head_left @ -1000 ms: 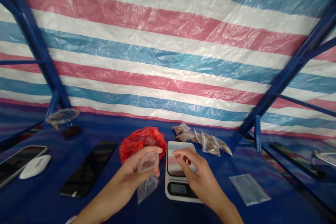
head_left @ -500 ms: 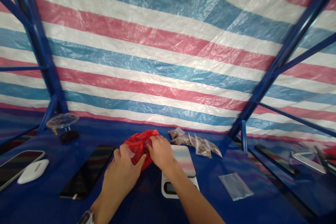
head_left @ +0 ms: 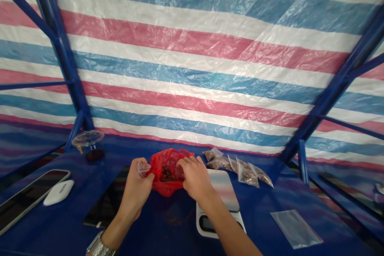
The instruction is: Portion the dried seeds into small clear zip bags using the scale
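A red plastic bag (head_left: 168,188) stands with its mouth spread, and dark brown dried bits (head_left: 167,173) lie inside. Closed on its left rim is my left hand (head_left: 135,186), which also has a crumpled clear zip bag (head_left: 143,168) between its fingers. My right hand (head_left: 195,178) grips the right rim, its fingertips bent over the edge and partly hidden in the bag. Under my right forearm sits a white kitchen scale (head_left: 223,188); the arm covers part of its display.
Several filled zip bags (head_left: 247,175) lie behind the scale. A flat clear zip bag (head_left: 296,228) rests at right. On the left are a black phone (head_left: 105,204), another phone (head_left: 30,198), a white earbud case (head_left: 59,192) and a clear cup (head_left: 93,150) with dark liquid. Brown crumbs dot the blue tabletop.
Both hands have moved to the red bag, my right one leaving the scale's plate. They have pulled the mouth wider, so the brown bits show. The clear zip bag stayed in my left hand.
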Demonstrator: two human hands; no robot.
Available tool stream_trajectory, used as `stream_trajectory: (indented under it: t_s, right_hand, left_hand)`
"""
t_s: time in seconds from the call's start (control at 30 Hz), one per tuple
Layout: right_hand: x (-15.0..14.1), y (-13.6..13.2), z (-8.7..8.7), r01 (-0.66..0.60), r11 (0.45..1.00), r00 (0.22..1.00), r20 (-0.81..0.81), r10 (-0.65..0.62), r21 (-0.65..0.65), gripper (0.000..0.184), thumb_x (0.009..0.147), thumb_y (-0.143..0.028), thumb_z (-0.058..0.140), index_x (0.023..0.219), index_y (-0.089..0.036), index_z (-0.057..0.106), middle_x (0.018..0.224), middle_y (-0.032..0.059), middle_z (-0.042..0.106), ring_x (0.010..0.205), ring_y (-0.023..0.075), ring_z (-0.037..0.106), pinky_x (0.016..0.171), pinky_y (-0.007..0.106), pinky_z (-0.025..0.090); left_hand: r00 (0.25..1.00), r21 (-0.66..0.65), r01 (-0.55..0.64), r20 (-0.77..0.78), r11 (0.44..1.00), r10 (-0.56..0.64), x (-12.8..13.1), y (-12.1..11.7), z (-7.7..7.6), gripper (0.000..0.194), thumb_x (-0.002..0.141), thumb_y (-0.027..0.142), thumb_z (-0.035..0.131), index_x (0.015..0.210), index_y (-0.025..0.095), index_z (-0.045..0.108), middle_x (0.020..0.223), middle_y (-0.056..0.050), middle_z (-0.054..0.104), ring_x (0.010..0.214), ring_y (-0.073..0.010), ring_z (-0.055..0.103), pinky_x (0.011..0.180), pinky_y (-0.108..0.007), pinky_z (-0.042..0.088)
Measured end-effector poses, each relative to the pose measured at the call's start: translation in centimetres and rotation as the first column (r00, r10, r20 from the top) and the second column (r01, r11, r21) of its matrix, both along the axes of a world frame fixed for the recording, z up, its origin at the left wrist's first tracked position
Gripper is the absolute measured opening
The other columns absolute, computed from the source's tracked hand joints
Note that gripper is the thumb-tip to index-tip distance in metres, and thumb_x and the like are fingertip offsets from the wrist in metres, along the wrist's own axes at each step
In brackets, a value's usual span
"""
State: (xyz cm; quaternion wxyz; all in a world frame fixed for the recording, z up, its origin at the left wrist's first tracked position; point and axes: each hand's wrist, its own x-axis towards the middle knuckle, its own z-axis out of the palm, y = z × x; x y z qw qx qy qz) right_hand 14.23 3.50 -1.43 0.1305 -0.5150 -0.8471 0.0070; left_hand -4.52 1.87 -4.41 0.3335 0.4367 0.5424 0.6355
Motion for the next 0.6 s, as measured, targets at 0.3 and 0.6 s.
stream_trajectory:
  t_s: [0.3, 0.6]
  right_hand:
    - [-1.1, -0.5, -1.7, 0.011, 1.000, 0.999, -0.032, -0.011, 0.006, 0.037, 0.074, -0.003, 0.064, 0.107, -0.020, 0.067, 0.113, 0.0084, 0.074, 0.112, 0.0285, 0.059, 0.097, 0.040, 0.034]
    - [-0.9, -0.5, -2.2, 0.088, 0.993, 0.985, -0.139, -0.099, -0.080, 0.030, 0.079, -0.009, 0.062, 0.106, -0.021, 0.067, 0.113, 0.0081, 0.075, 0.110, 0.0288, 0.061, 0.097, 0.042, 0.036]
  left_hand:
    - [0.989, -0.079, 0.103, 0.116, 0.991, -0.094, 0.1, -0.5, -0.6, 0.035, 0.056, 0.018, 0.056, 0.089, 0.023, 0.045, 0.068, 0.010, 0.048, 0.056, -0.0080, 0.047, 0.053, -0.017, 0.037]
    - [0.929, -0.069, 0.235, 0.309, 0.970, -0.203, 1.4, -0.4, -0.4, 0.032, 0.056, 0.014, 0.057, 0.083, 0.024, 0.042, 0.065, 0.011, 0.045, 0.054, -0.0068, 0.041, 0.049, -0.016, 0.034]
